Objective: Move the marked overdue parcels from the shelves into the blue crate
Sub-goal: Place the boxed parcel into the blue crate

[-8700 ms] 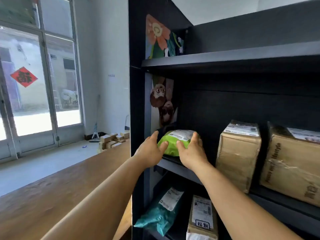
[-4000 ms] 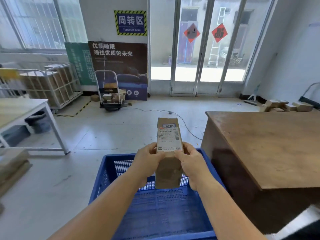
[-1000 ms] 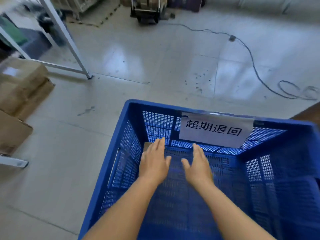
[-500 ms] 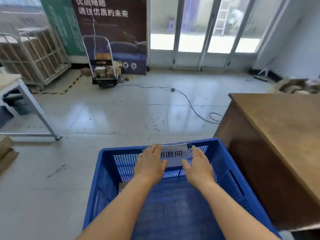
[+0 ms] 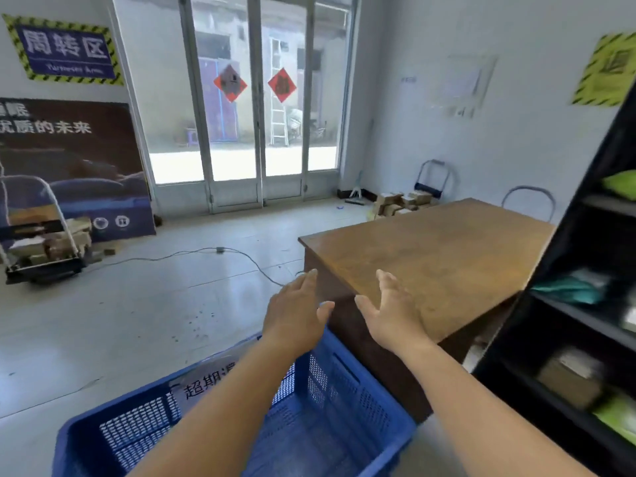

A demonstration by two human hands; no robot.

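The blue crate stands on the floor at the bottom of the view, with a white paper label on its far wall. My left hand and my right hand hover above its far right corner, both empty with fingers spread. The black shelves fill the right edge. On them lie a green parcel, a teal parcel and a brown box, all blurred. The crate's inside is mostly hidden by my arms.
A brown wooden desk stands between the crate and the shelves. A cable runs across the tiled floor. A trolley with boxes is at the left. Small boxes lie by the far wall, near glass doors.
The parcel I held over the crate is out of my hands. My view has swung up and right, bringing the shelves into sight. Both empty hands rose above the crate's rim.
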